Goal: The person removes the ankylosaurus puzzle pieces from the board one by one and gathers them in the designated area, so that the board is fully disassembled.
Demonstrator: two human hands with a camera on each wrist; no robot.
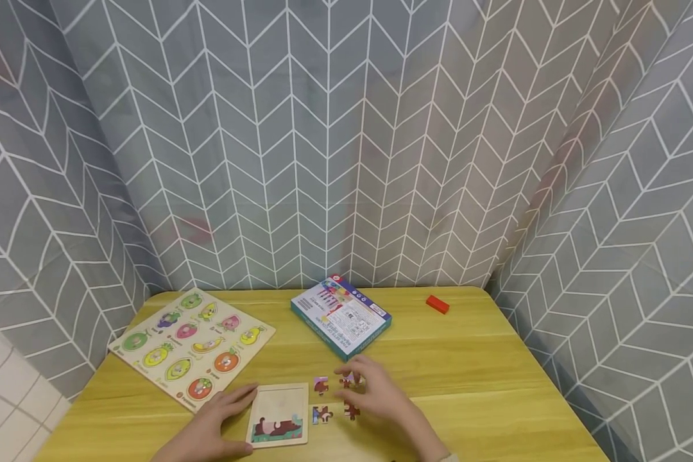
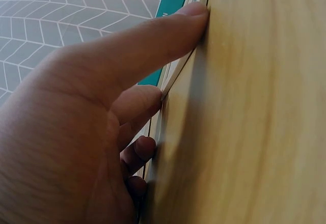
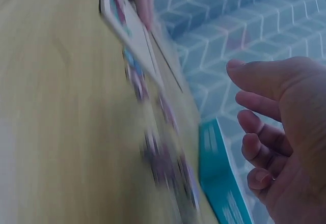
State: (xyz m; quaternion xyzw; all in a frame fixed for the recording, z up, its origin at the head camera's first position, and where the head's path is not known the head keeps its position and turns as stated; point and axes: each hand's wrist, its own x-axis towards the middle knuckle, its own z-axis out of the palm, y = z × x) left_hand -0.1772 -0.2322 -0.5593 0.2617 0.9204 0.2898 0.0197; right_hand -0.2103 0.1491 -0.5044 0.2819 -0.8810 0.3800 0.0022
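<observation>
A small wooden puzzle tray [image 1: 277, 404] lies on the table, its bottom row filled with pieces showing brown and green artwork. Along its left side, my left hand [image 1: 215, 423] holds the tray with thumb and fingertips at the edge; the left wrist view shows the thumb [image 2: 173, 33] against the rim. Several loose jigsaw pieces [image 1: 322, 414] lie just right of the tray. Over the rightmost ones hovers my right hand [image 1: 378, 393], partly covering them in the head view. Its fingers [image 3: 260, 150] are loosely bent, spread from the thumb, with nothing between them.
A wooden fruit puzzle board [image 1: 167, 359] lies at the left, close to my left hand. Behind the loose pieces is a teal-edged puzzle box [image 1: 346, 317]. A red block [image 1: 437, 305] sits toward the back right. A patterned curtain [image 1: 323, 160] hangs behind the table.
</observation>
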